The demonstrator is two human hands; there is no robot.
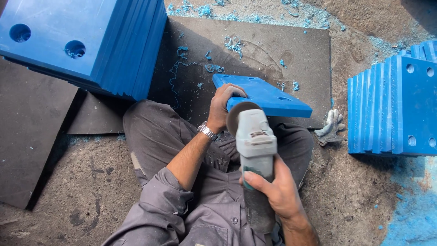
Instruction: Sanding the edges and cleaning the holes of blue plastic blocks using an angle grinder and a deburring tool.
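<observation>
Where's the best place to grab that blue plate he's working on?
Probably the near left edge of the blue plate, coming from the left, where the left hand already grips it. The grinder in the right hand meets the near edge further right.

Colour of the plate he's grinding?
Bright blue plate, steadied by the left hand; head view shows it.

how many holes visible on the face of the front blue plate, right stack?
4: on the front plate of the right stack, two near the top edge, two near the bottom edge. Plates behind it hide their own.
</observation>
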